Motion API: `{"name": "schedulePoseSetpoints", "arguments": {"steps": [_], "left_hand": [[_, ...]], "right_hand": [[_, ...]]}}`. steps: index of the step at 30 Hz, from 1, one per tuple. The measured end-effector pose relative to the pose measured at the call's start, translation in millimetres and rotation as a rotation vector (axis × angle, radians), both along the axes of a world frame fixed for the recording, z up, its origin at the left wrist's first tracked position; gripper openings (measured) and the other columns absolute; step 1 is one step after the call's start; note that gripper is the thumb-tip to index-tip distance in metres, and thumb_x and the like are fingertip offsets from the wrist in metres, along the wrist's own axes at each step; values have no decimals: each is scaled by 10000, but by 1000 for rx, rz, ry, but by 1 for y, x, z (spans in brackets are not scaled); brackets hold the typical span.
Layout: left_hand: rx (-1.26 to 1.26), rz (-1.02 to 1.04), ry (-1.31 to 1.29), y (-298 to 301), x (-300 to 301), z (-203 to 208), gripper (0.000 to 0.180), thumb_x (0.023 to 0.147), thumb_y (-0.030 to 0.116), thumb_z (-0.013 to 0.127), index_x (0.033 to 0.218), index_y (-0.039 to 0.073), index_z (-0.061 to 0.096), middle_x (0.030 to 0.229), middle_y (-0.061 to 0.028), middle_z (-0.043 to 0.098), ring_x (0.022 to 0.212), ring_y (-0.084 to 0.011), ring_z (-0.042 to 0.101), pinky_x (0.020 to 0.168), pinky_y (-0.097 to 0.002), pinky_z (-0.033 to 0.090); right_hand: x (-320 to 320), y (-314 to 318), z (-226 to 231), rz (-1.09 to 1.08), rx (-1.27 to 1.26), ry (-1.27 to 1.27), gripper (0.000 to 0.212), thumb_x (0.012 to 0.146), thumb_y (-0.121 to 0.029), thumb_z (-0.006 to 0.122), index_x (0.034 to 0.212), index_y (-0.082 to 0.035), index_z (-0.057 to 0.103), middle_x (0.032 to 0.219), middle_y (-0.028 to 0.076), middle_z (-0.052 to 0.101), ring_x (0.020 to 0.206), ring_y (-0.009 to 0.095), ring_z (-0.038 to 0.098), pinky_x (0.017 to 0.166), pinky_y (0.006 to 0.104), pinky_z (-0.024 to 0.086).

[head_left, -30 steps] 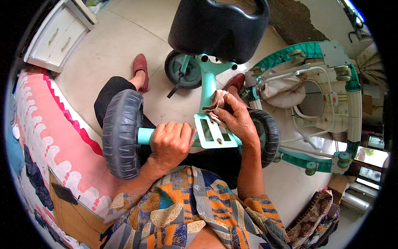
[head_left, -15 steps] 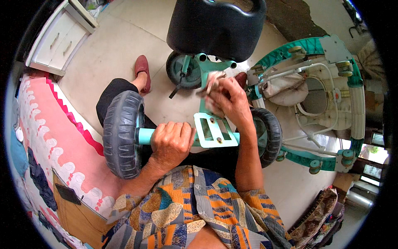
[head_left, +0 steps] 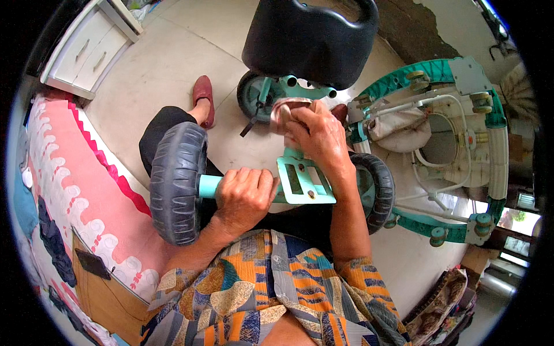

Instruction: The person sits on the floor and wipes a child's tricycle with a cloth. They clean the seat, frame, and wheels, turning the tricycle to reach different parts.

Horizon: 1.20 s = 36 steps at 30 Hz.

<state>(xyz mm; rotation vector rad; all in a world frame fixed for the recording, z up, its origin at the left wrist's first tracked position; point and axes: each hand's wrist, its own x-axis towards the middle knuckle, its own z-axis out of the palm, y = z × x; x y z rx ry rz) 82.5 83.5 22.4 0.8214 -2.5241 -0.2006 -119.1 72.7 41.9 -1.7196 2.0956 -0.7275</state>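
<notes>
Across my lap lies a child's tricycle, its mint-green rear axle (head_left: 209, 186) running between two chunky black wheels. My left hand (head_left: 247, 196) is closed round that axle, beside the left wheel (head_left: 179, 183). In my right hand (head_left: 321, 134) is a crumpled pale cloth (head_left: 284, 113), pressed against the green frame tube, which it partly hides. Below the cloth, a flat green bracket (head_left: 306, 181) with slots and two rusty bolts sits on the axle. The right wheel (head_left: 374, 190) shows partly behind my right forearm. Farther off are the black plastic seat (head_left: 309, 43) and a front wheel with pedal (head_left: 257, 97).
To the right, an overturned green and white baby walker (head_left: 444, 70) leans with its casters showing. A pink bed cover (head_left: 75, 173) hangs at the left, near a white drawer cabinet (head_left: 86, 55). Folded fabric (head_left: 435, 300) lies at the lower right.
My right hand and the cloth have shifted slightly along the frame tube. The tricycle has moved a little to the right in the view, with my left hand still on the axle.
</notes>
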Motion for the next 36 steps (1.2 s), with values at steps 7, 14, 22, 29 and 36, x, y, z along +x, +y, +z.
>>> {"name": "schedulePoseSetpoints", "arguments": {"steps": [7, 14, 22, 29, 36], "left_hand": [[-20, -17, 6, -1, -1, -3, 189, 776, 195, 694, 746, 63, 562, 659, -42, 514, 634, -205, 535, 605, -342, 393], [0, -25, 31, -2, 2, -3, 211, 781, 185, 680, 703, 80, 515, 632, -35, 467, 602, -199, 507, 596, -338, 382], [-23, -19, -17, -1, 1, 0, 171, 773, 172, 677, 743, 70, 543, 662, -49, 501, 629, -212, 525, 607, -348, 391], [21, -10, -10, 0, 0, 1, 159, 743, 141, 689, 789, 35, 579, 682, -73, 528, 642, -245, 538, 612, -373, 401], [18, -21, 3, 0, -1, 1, 161, 743, 129, 688, 796, 29, 573, 676, -73, 517, 637, -248, 534, 610, -373, 403]], "right_hand": [[1, 40, 9, 136, -49, -139, 164, 770, -98, 713, 911, -16, 688, 838, 116, 593, 783, 260, 602, 707, 349, 470], [-13, 71, 42, 375, -15, -448, 174, 745, -89, 736, 882, 1, 679, 791, 120, 596, 753, 244, 609, 688, 354, 479], [-4, 42, 15, 202, -106, -194, 154, 746, -78, 724, 863, -12, 649, 778, 102, 573, 705, 251, 575, 660, 342, 468], [-24, 32, -26, -274, -204, -425, 124, 824, -93, 687, 881, 10, 647, 773, 136, 649, 691, 193, 636, 643, 314, 501], [-15, 12, -42, -259, -240, -653, 148, 853, -117, 675, 894, 19, 637, 746, 44, 632, 694, 91, 563, 636, 269, 484]]}}
